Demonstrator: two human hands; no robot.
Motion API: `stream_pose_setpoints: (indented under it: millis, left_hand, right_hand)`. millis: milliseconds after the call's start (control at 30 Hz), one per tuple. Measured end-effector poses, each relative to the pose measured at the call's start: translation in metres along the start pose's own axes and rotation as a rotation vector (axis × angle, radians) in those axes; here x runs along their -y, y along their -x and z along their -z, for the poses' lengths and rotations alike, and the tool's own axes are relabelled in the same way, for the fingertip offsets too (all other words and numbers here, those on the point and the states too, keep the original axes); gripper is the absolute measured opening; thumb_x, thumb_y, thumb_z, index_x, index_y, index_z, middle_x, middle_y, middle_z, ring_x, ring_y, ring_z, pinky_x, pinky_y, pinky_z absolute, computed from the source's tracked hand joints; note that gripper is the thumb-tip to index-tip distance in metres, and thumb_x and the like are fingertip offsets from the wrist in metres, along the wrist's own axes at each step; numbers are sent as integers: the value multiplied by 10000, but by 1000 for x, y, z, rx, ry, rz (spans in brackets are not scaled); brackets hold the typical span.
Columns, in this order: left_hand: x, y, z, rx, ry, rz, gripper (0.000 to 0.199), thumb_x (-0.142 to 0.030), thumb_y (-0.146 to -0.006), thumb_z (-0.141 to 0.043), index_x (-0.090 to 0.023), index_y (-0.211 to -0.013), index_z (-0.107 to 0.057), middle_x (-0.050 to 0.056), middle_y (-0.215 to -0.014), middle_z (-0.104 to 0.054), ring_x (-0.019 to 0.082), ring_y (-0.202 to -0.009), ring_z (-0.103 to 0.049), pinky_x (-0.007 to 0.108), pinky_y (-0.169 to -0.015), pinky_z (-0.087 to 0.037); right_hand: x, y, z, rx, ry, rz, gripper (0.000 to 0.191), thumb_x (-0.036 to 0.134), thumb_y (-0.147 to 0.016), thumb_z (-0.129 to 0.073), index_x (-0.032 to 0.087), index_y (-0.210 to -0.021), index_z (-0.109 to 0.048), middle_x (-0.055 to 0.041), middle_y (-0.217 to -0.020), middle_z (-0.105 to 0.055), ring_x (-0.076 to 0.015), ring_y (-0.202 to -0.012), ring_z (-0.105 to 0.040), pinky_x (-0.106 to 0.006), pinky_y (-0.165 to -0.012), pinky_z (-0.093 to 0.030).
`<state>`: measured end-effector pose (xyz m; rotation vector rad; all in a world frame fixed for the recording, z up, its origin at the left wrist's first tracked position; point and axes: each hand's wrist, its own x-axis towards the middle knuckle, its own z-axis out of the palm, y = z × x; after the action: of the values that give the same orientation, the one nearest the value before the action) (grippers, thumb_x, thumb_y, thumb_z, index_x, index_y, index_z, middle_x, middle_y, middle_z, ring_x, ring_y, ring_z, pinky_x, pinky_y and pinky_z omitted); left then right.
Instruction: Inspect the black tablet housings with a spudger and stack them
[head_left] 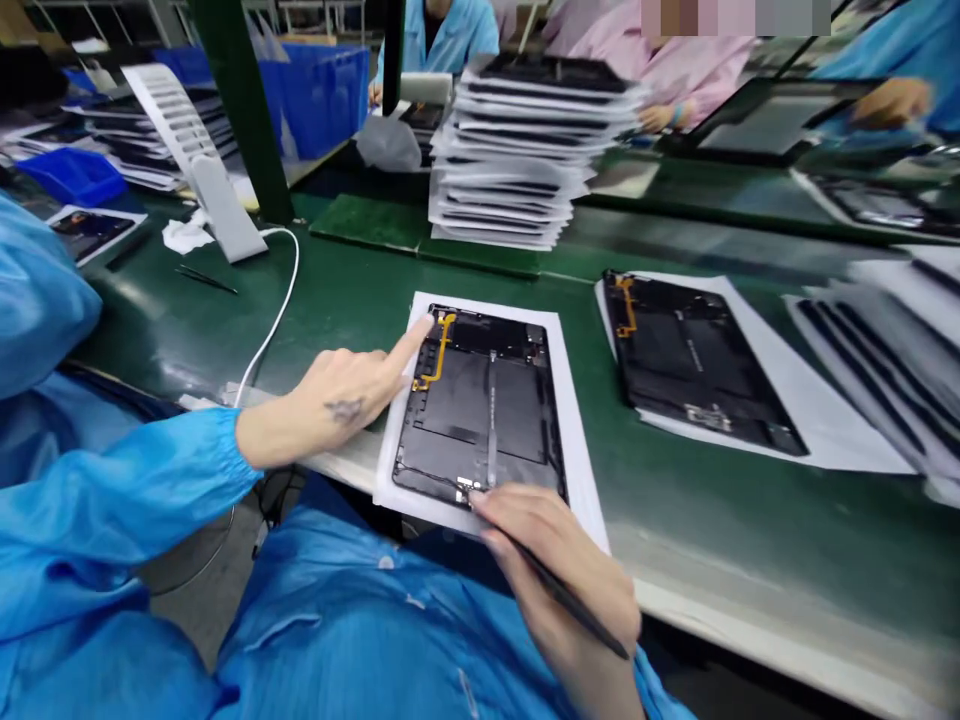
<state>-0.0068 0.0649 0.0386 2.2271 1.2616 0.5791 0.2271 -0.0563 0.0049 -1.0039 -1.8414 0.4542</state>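
A black tablet rear housing (480, 405) lies on a white paper sheet (579, 440) on a green workbench (712, 530), its long axis pointing straight ahead. The open left hand (337, 400) points an index finger at a yellow flex cable (436, 350); the right hand (551, 570) grips a black stylus (574, 600) at the near edge.

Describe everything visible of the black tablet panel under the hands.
The black tablet rear housing lies flat, inner side up, on a white sheet on the green bench. It is rectangular, with a yellow flex cable along one edge and a metal strip down the middle. The left index finger touches it beside the cable; the right hand's fingers touch the opposite end.
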Motion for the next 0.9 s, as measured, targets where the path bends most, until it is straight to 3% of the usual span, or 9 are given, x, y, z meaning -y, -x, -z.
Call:
stream_pose_setpoints:
  millis: [67,200,433,767,900]
  left_hand:
    - [0,15,1,-61,-225,-179,310,-284,-1025,-470,-198,-1290,-606,42,-882,-617,195,-837,-653,269,-794,-521]
    - [3,42,-10,-12,-120,-410,197,-189,-1046,-431,-174,-1106,-617,88,-1090,-642,186,-992,-628,288,-855,-533]
    - [9,58,-26,-3,0,-430,195,-134,-1028,-457,-166,-1153,-603,126,-1217,-629,220,-1154,-612,355,-946,-556]
    - [7,61,-34,-94,0,-478,157,-93,-1006,-510,-131,-1138,-587,113,-1104,-648,222,-1117,-605,354,-948,-559]
    - [6,63,-36,-69,24,-440,177,-122,-1017,-503,-153,-1174,-579,106,-1121,-641,219,-1106,-605,362,-943,-555]
  right_hand:
    - [1,0,-3,54,75,28,272,88,-938,-607,234,-1155,-682,-64,-979,-744,-226,-953,-679,-386,-831,-575]
    - [2,-2,-11,129,185,96,302,97,-949,-597,226,-1213,-666,-56,-922,-748,-216,-884,-663,-404,-823,-595]
    - [-1,-4,-25,148,266,203,481,48,-922,-617,196,-1378,-583,-43,-909,-755,-205,-879,-669,-422,-894,-608]
    - [1,-3,-26,120,267,204,511,24,-922,-605,189,-1405,-569,-53,-916,-742,-192,-870,-694,-415,-923,-613]
    - [-2,-1,-26,122,298,190,535,41,-947,-572,211,-1453,-530,-67,-972,-749,-210,-915,-691,-409,-892,-614]
